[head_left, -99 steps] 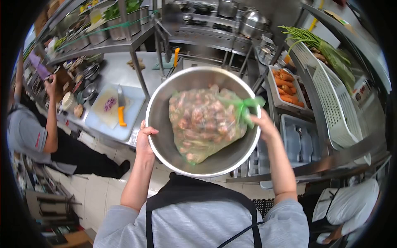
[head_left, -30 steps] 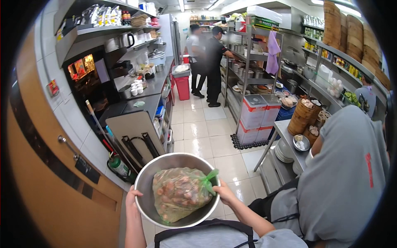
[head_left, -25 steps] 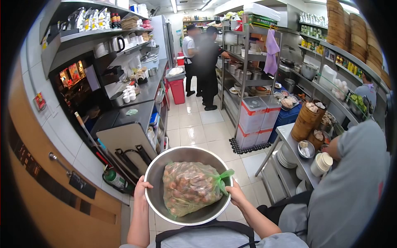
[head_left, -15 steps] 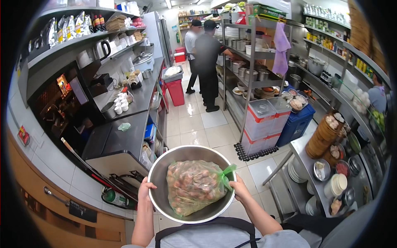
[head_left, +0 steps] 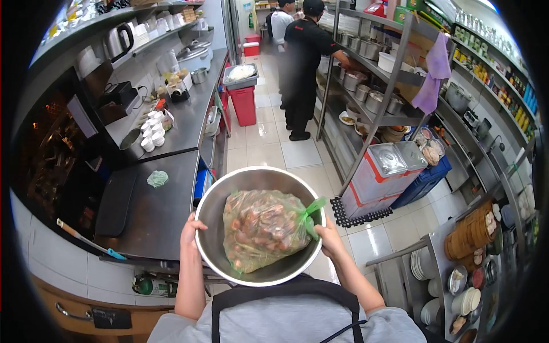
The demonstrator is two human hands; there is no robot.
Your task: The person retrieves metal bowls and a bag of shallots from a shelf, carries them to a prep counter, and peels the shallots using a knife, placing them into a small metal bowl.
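Observation:
A large round metal bowl is held in front of my body, gripped at its rim from both sides. My left hand is closed on the left edge, and my right hand on the right edge. Inside the bowl lies a greenish see-through plastic bag, full of reddish-brown chunks that look like meat. Its knotted green end points right, close to my right hand. The fingers under the bowl are hidden.
A steel counter with white cups runs along the left. Ahead in the aisle stands a co-worker in black beside a pot rack; others stand behind. Lidded bins sit at the right, above a black mat.
I have moved forward along the aisle, bowl in hands; the left counter and the rack are nearer. The bowl sits slightly higher and further left in view.

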